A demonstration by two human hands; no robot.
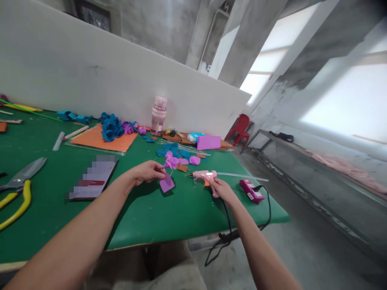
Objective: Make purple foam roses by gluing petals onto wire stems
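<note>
My left hand [151, 172] is closed in a pinch over the green table. From its fingertips a purple paper flower [171, 160] points up, with a thin pale stem slanting below it. Just under the fingers is a square purple piece [167, 183]; whether they grip it too, I cannot tell. My right hand [222, 188] is wrapped round the handle of a pink glue gun [205, 175]. The gun's nozzle points left toward the flower, a short gap away. A long clear glue stick [242, 176] sticks out of its back.
Purple petals [194, 160] and blue scraps [169, 150] lie behind the flower. A pink bottle [159, 115] stands near the white board. Left are blue flowers [112, 127], a phone [98, 177] and yellow-handled shears [22, 181]. A power strip [252, 191] with a black cord sits right.
</note>
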